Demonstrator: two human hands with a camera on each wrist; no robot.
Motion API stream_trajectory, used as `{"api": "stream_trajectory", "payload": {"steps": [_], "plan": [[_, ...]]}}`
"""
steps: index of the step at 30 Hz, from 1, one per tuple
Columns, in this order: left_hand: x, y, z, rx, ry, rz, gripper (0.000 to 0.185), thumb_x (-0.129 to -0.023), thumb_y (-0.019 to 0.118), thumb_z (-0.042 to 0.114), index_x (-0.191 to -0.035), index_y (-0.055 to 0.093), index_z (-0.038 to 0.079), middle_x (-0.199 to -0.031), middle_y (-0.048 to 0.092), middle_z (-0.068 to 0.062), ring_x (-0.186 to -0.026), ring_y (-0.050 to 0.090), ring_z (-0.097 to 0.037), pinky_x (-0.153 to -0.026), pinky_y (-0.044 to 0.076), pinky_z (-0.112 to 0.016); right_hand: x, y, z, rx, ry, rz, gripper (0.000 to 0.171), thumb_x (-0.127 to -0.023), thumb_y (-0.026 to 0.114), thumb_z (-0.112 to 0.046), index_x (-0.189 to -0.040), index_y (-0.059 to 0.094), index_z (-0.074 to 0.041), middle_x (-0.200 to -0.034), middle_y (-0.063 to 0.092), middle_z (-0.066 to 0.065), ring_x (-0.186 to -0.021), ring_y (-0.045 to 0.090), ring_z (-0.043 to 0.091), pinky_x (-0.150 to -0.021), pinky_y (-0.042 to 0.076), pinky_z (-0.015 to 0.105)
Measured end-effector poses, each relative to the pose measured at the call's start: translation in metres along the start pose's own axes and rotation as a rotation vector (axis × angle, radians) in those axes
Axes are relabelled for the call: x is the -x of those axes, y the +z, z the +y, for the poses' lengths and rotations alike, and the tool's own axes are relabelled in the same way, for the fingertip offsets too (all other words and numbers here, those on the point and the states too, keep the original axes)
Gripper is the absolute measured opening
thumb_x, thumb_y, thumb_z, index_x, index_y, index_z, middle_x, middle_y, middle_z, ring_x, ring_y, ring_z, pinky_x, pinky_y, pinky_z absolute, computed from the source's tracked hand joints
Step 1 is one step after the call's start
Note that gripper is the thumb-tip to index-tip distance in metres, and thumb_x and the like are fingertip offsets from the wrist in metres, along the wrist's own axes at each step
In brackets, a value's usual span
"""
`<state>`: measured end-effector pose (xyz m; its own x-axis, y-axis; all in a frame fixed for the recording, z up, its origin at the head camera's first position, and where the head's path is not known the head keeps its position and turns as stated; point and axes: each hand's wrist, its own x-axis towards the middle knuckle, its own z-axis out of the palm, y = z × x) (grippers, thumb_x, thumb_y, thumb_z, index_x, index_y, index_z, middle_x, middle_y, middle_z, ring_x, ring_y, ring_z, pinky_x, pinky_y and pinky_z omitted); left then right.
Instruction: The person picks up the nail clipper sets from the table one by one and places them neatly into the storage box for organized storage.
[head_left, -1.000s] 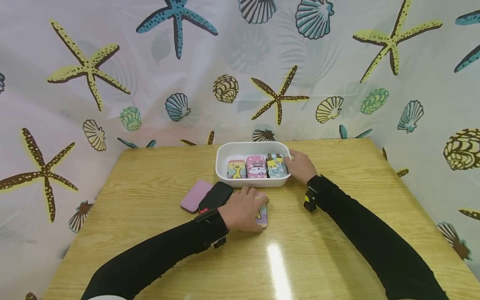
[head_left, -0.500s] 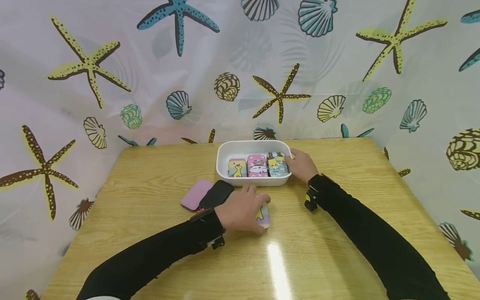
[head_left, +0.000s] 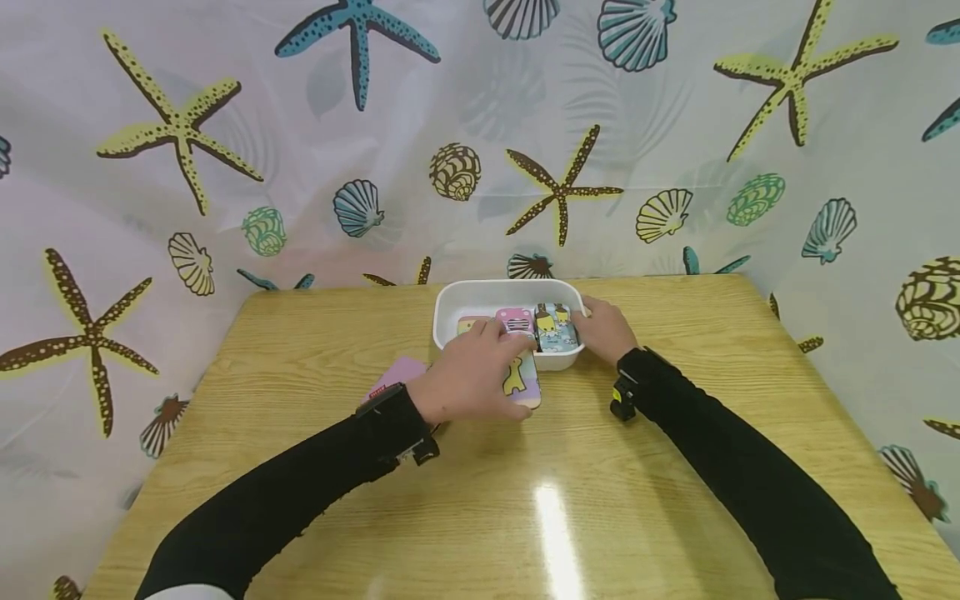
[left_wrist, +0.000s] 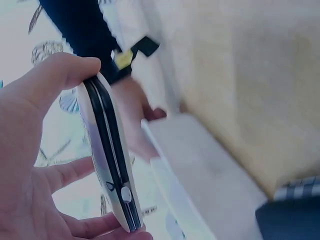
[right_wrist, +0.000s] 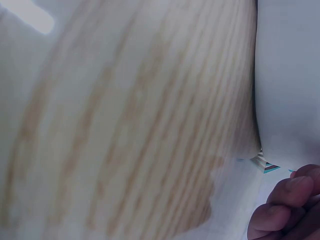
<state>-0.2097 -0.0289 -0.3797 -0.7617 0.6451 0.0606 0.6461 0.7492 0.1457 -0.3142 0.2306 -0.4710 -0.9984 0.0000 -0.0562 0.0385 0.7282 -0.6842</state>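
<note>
A: We have the left hand (head_left: 468,379) gripping a giraffe-print tin (head_left: 521,379) by its long edges, thumb on one side and fingers (left_wrist: 75,170) curled against the other, as the left wrist view shows. That edge grip leaves the flat faces free, which we think suits sliding the tin in among others.

B: And where is the tin against the white tray (head_left: 502,293)?

A: Lifted off the worktop (head_left: 300,350), at the tray's near wall, its far end just overlapping the rim. Inside the tray three more tins stand in a row: a second giraffe tin (head_left: 467,322) mostly hidden behind the hand, a pink tin (head_left: 514,321) in the middle, and a blue-green tin (head_left: 555,327) at the tray's right end.

B: The right hand (head_left: 606,332)?

A: It rests against the tray's right end, fingers around the corner, probably to keep the light tray from sliding. How tightly they curl we cannot quite tell; the right wrist view is blurred and shows only fingertips (right_wrist: 287,207) beside the white wall.

B: Anything else near the tray?

A: A pink case (head_left: 397,373) lies flat on the worktop, left of the tray's near corner, half covered by the left wrist. The seashell curtain (head_left: 225,167) hangs behind the tray.
</note>
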Motion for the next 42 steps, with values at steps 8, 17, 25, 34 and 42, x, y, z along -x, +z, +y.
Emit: {"api": "stream_trajectory", "payload": {"steps": [8,17,25,34,42], "plan": [[-0.018,-0.014,-0.028,0.008,-0.114,0.026,0.089,-0.073,0.079,0.059,-0.148,0.048,0.025,-0.129,0.049,-0.01,-0.113,0.044,-0.025,-0.089,0.048,-0.039,-0.002,-0.001,0.001,0.0,-0.001,-0.007,0.057,-0.105,0.044,-0.031,-0.153,0.04,-0.001,-0.144,0.055,0.021,-0.12,0.057,0.031,-0.108,0.042,0.051],[-0.039,-0.012,-0.057,0.071,-0.184,-0.021,0.09,-0.077,0.081,0.049,-0.153,0.042,0.018,-0.14,0.043,-0.017,-0.123,0.043,-0.034,-0.094,0.047,-0.047,-0.003,0.001,0.001,0.001,0.007,-0.007,0.055,-0.105,0.044,-0.031,-0.152,0.041,-0.003,-0.143,0.056,0.02,-0.119,0.059,0.031,-0.106,0.044,0.05],[-0.059,-0.002,-0.077,0.123,-0.258,-0.1,0.095,-0.075,0.085,0.043,-0.154,0.04,0.016,-0.14,0.042,-0.02,-0.124,0.043,-0.037,-0.092,0.049,-0.05,-0.002,0.001,0.0,0.008,0.011,-0.002,0.056,-0.105,0.044,-0.032,-0.153,0.041,-0.004,-0.14,0.058,0.019,-0.113,0.061,0.029,-0.102,0.047,0.048],[-0.072,0.008,-0.091,0.099,-0.257,-0.155,0.088,-0.076,0.085,0.041,-0.15,0.046,0.014,-0.145,0.046,-0.017,-0.129,0.045,-0.035,-0.1,0.046,-0.049,-0.005,-0.002,-0.006,0.009,-0.003,0.002,0.056,-0.105,0.044,-0.031,-0.153,0.04,-0.002,-0.141,0.058,0.02,-0.113,0.06,0.03,-0.102,0.046,0.048],[-0.073,0.019,-0.086,0.014,-0.24,-0.238,0.075,-0.082,0.077,0.043,-0.145,0.052,0.011,-0.135,0.059,-0.011,-0.125,0.049,-0.027,-0.103,0.045,-0.043,0.0,0.001,-0.001,0.025,-0.011,0.002,0.056,-0.105,0.044,-0.031,-0.152,0.041,-0.001,-0.139,0.059,0.021,-0.112,0.061,0.03,-0.101,0.048,0.048]]}}
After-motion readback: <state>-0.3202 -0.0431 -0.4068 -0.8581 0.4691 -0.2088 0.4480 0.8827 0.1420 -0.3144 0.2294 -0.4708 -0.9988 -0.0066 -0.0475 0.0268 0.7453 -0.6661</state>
